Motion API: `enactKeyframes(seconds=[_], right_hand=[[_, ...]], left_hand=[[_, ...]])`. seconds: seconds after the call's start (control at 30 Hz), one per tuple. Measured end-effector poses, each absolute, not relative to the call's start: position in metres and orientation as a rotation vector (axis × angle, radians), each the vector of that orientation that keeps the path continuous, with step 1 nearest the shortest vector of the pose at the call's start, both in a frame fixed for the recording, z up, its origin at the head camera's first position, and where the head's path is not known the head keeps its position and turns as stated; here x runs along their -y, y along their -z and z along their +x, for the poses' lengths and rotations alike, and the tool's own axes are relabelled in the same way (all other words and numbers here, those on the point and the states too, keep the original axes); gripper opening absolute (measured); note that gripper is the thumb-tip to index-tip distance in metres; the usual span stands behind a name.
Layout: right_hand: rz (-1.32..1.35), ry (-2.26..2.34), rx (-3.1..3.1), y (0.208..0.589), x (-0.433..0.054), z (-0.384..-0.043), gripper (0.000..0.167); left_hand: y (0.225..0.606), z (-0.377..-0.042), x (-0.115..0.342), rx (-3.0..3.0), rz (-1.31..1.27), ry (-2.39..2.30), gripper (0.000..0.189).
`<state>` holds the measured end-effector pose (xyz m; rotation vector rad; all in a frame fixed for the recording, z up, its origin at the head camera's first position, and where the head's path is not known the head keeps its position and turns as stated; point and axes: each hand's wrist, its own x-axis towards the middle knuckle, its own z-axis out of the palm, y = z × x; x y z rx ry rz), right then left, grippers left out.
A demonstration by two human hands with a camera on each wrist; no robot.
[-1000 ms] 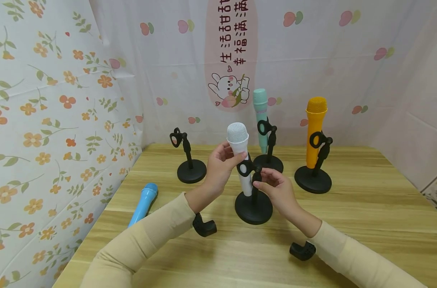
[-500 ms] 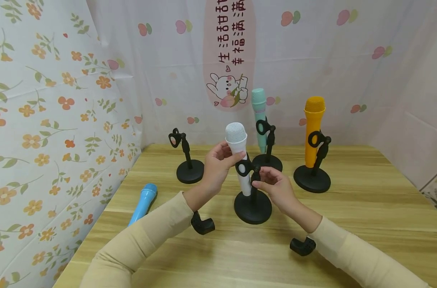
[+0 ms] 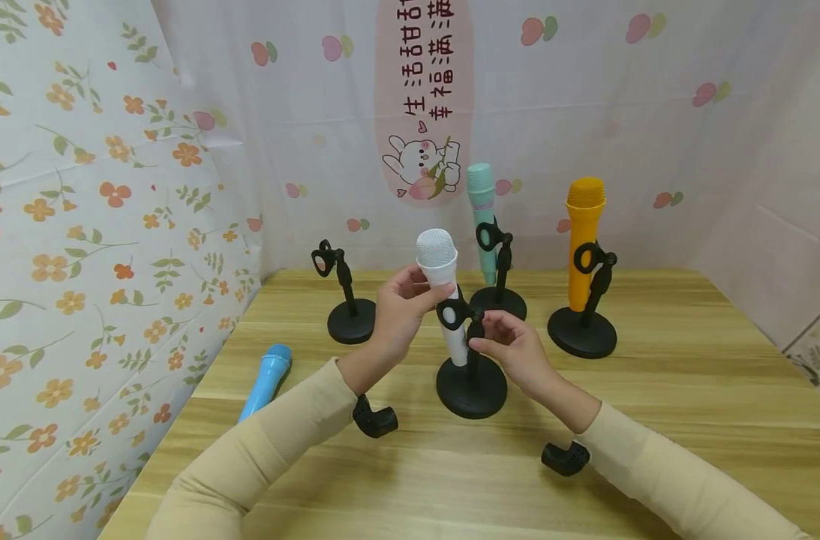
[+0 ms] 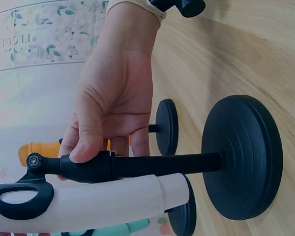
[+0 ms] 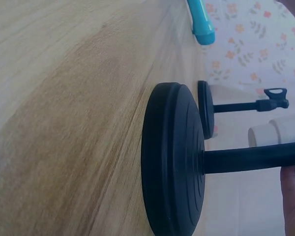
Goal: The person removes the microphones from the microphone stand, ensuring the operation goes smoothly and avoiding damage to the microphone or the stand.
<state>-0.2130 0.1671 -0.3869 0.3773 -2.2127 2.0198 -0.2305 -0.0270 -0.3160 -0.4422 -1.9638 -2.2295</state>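
Landmark, one near stand [image 3: 472, 397]: black, round base flat on the wooden table [image 3: 659, 450]. We list its clip as filled: the white microphone [image 3: 437, 259] lies along it, tilted, mesh head up, white showing through the clip's loop, tail end hanging apart from the base.

Behind the near stand and slightly right, one rear stand [image 3: 507, 301]; we find the teal microphone [image 3: 482, 201] in its clip, head up.

Behind and farther right of the near stand, one right stand [image 3: 581, 336]; clip occupied by the orange microphone [image 3: 584, 225], head up.

Behind and left of the near stand, one left stand [image 3: 350, 328]; through its clip's ring we see the pale patterned cloth [image 3: 308, 135].

Left of the near stand, well apart, one blue microphone [image 3: 264, 382], lying on the table, partly covered by a sleeve [image 3: 295, 424].

Left hand [image 3: 399, 311], on the left of the near stand: we record a narrow pinch on the white microphone just below its head, thumb in front, other fingers partly hidden behind.

Right hand [image 3: 515, 351], on the right of the near stand: thumb and fingers close about its upright, just below the clip joint.
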Motion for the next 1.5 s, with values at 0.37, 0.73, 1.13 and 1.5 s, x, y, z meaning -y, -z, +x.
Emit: enactKeyframes(seconds=[0.37, 0.73, 1.13, 1.5], right_hand=[[0.400, -2.034, 2.193, 0.3892, -0.1659, -0.2118, 0.034], [0.424, -2.008, 2.172, 0.3880, -0.1662, -0.2131, 0.032], [0.431, -2.010, 2.174, 0.3895, -0.1656, -0.2138, 0.032], [0.429, -1.986, 2.190, 0.3896, -0.1661, -0.2132, 0.033]], left_hand=[[0.3167, -0.2298, 0.0288, 1.970, -0.466, 2.208, 0.035], [0.3144, -0.2309, 0.0279, 1.961, -0.489, 2.190, 0.034], [0.3117, -0.2311, 0.0300, 1.967, -0.494, 2.196, 0.036], [0.3111, -0.2329, 0.0299, 1.960, -0.511, 2.193, 0.036]])
